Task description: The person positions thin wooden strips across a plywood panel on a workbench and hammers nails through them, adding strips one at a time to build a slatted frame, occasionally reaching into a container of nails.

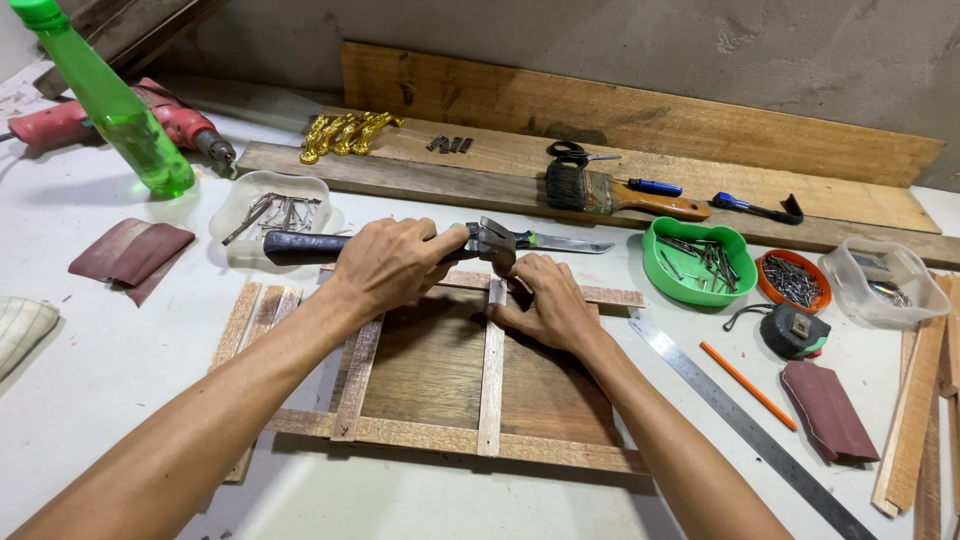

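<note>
Right, left hand [395, 265] is wrapped around the hammer [400, 245], its head at the slat frame's [490, 380] top joint; right hand [548, 305] pinches there, nail unseen. Best tap lightly, fingers low, frame flat on the surface [90, 370].

near edge: bare table [420, 500] below the frame [440, 437], open between the forearms
left: open table between sandpaper [130, 255] and frame
right: ruler [740, 420] and pencil [748, 385] lie across the way; tape measure [795, 330] beyond
far: hammer [400, 245], knife [565, 243], nail tub [272, 212] close behind the frame
far right: green bowl [700, 262], orange dish [792, 282], clear box [885, 285] crowded together
</note>
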